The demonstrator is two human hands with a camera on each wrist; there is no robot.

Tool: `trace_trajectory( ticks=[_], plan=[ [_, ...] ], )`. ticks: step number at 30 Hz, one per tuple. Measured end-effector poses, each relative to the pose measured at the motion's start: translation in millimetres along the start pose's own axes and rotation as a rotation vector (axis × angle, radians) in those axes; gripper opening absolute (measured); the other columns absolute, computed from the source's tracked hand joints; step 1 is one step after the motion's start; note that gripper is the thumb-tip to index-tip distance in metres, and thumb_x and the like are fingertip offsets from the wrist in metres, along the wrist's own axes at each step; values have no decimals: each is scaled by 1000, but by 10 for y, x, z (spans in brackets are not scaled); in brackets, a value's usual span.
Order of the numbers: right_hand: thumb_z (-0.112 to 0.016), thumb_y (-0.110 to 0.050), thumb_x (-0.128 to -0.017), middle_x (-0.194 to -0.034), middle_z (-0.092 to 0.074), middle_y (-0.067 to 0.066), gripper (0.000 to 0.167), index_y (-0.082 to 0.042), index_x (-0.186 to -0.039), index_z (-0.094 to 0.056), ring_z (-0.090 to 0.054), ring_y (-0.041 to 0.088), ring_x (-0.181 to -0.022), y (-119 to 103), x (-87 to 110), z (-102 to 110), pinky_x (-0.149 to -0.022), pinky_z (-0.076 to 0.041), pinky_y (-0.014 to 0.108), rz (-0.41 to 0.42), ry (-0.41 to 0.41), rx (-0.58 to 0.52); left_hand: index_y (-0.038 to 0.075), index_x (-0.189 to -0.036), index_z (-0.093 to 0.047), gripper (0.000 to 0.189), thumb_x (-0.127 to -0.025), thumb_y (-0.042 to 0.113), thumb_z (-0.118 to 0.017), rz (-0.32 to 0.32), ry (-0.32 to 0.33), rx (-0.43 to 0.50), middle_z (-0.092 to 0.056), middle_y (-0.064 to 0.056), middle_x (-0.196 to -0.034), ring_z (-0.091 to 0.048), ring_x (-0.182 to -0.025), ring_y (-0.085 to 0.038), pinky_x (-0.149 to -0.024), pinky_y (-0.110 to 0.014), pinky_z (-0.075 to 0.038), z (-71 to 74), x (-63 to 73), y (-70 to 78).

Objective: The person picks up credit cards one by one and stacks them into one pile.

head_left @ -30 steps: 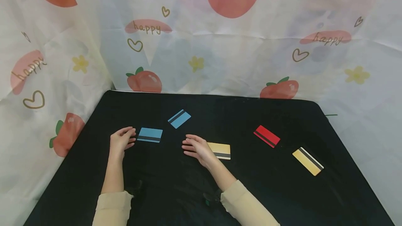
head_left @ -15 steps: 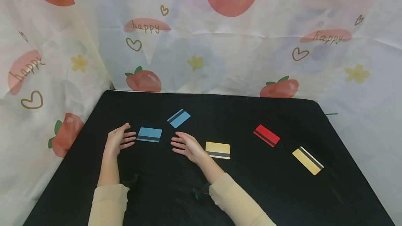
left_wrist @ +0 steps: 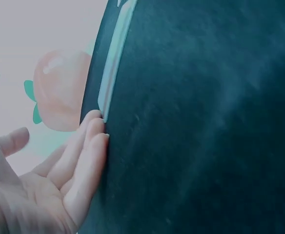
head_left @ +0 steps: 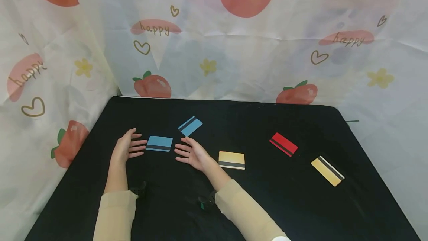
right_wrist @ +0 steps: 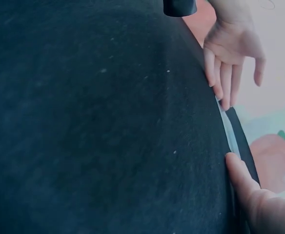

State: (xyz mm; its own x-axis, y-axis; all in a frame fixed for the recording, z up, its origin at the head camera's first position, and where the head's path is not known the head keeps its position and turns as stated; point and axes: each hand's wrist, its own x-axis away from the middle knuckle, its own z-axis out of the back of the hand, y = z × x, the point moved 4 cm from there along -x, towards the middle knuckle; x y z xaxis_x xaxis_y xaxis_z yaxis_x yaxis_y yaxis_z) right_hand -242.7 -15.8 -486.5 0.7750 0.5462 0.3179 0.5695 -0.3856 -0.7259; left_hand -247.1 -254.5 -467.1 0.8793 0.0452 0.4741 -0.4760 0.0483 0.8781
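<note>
A blue card with a dark stripe [head_left: 159,143] lies flat on the black table between the two hands. At its left edge is the left hand [head_left: 125,147], fingers straight and spread, thumb raised; in the left wrist view the fingertips [left_wrist: 94,122] reach the end of a card-like strip. My right hand [head_left: 195,153] is just to the right of the same card, its straight fingers pointing left. Neither hand grips anything. A second blue card [head_left: 190,126] lies tilted just behind the right hand's thumb. To the right of the right hand rests a yellow card [head_left: 232,160].
Farther right on the black table [head_left: 267,203] lie a red card [head_left: 283,144] and another yellow card [head_left: 327,171], both tilted. A patterned white curtain [head_left: 240,62] stands along the back and left sides.
My right hand has moved left, off the yellow card and toward the blue card. The left hand's fingers have straightened and spread. The cards keep their places.
</note>
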Motion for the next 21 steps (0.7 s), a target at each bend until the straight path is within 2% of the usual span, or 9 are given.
trace_trajectory(
  ticks=[5,9,12,14,17,21],
  plan=[
    [-32,-33,-100,-145,-28,22,55,-5,-145,-16,-30,35,-132,17,-43,-2,-106,-28,53,-16,0,-32,1,-144,-21,69,-96,51,-23,31,-54,55,-44,-19,-135,-59,-106,-23,-92,-40,-48,-46,3,1],
    [-32,-34,-100,-145,-28,22,56,-5,-145,-16,-30,35,-131,32,-74,7,-105,-28,53,-18,-10,-28,-2,-141,-27,71,-95,52,-27,15,-72,98,-58,-15,-122,-63,-96,-18,-86,-36,-52,-51,24,4],
    [-31,-34,-100,-145,-28,22,57,-4,-145,-15,-31,34,-131,36,-82,18,-105,-29,52,-14,-14,-21,-4,-140,-28,71,-95,52,-28,4,-96,103,-59,-14,-120,-64,-91,-15,-84,-35,-53,-60,32,9],
    [-31,-35,-100,-145,-28,21,57,-4,-145,-15,-30,34,-131,38,-84,26,-105,-29,52,-15,-17,-20,-2,-140,-30,69,-96,50,-27,15,-95,90,-54,-17,-126,-63,-92,-15,-86,-35,-52,-71,25,1],
    [-31,-35,-100,-145,-28,20,57,-4,-145,-15,-30,33,-132,41,-82,35,-106,-29,51,-20,-30,-23,-1,-141,-28,66,-97,48,-21,36,-80,35,-41,-21,-137,-58,-105,-20,-92,-37,-48,-103,7,-5],
    [-31,-35,-100,-145,-27,20,57,-3,-145,-16,-30,33,-132,44,-83,52,-106,-28,51,-24,-44,-38,-1,-141,-30,65,-98,46,-19,65,-57,-13,-33,-22,-142,-47,-116,-29,-95,-39,-46,-160,-6,-2]
  ],
)
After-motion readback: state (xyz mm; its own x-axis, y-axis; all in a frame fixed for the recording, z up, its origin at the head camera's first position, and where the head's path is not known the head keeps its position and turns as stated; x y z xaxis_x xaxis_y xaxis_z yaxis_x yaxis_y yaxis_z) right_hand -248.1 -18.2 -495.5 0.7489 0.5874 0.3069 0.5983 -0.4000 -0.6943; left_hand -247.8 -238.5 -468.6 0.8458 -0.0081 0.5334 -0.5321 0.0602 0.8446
